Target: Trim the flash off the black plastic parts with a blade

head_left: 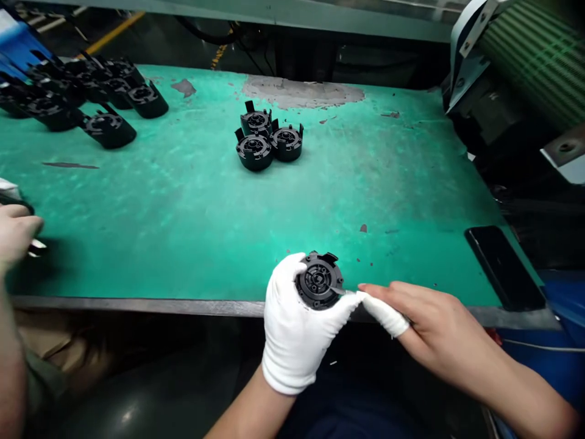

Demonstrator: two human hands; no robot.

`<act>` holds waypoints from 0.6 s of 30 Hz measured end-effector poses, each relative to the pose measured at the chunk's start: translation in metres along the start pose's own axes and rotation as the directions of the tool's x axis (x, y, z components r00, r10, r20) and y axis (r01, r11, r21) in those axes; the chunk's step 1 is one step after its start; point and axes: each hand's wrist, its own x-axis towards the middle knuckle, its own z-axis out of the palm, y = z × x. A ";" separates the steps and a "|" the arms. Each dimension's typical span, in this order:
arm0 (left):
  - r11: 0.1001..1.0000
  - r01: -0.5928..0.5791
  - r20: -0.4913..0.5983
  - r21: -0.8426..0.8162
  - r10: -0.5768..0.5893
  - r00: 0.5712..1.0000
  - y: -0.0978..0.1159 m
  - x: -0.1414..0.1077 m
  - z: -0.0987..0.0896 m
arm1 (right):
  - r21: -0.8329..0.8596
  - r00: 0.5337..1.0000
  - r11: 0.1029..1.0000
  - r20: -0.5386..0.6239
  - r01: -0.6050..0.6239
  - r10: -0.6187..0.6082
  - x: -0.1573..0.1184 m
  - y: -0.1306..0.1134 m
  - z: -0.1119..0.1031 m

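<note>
A white glove covers my left hand, its fingers closed round the edge of a round black plastic part just above the table's front edge. The part's ribbed face, with concentric rings and small holes, points up at me; a tab rises on its far side. My right hand is bare except for a white cover on the thumb. Thumb and forefinger pinch a thin metal blade, whose tip meets the right rim of the part. The grip hides most of the blade. My left thumb lies close to the right fingertips.
Three similar black parts stand together on the green table. Several taller black housings fill the far left. A co-worker's hand is at the left edge. A phone lies at right, below a machine with a green ribbed cylinder.
</note>
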 end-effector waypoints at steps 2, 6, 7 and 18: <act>1.000 -0.011 -0.011 -0.007 0.011 1.000 -0.001 0.000 0.002 | -0.040 1.000 0.999 0.025 0.010 -0.010 -0.004 -0.002 0.001; 1.000 0.004 -0.002 -0.014 -0.004 1.000 0.001 0.001 0.004 | -0.165 0.999 0.985 -0.029 -0.041 0.037 0.000 -0.008 0.003; 1.000 0.008 -0.001 -0.011 -0.008 1.000 0.002 0.001 0.005 | -0.195 0.997 0.979 -0.050 -0.063 0.054 0.001 -0.009 0.003; 0.997 -0.061 0.199 -0.043 0.068 0.978 0.000 0.017 -0.015 | 0.026 0.994 0.998 -0.099 -0.053 0.056 0.000 -0.002 -0.008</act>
